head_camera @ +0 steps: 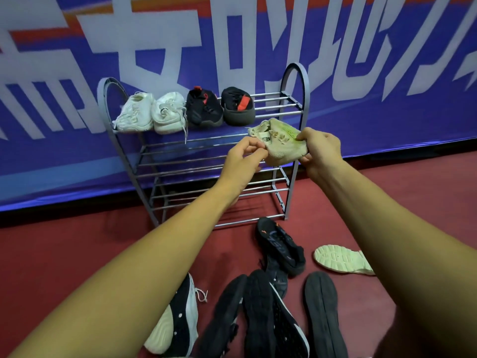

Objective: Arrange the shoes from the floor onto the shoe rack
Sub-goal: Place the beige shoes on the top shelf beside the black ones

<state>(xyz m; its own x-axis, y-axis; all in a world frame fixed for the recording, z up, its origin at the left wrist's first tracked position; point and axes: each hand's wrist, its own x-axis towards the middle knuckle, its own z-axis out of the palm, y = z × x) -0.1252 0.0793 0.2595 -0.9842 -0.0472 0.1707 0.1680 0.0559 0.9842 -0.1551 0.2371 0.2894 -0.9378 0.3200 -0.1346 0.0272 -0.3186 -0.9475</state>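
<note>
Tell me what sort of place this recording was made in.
Probably an indoor sports hall or event venue: a dark red floor, a large blue printed banner with big white characters along the wall, and a grey metal shoe rack set against it, with sneakers scattered in front.

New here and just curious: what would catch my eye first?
The left hand and right hand hold a beige shoe by the grey shoe rack, at its right end. Its top shelf holds white shoes and black shoes; more shoes lie jumbled on the red floor.
</note>
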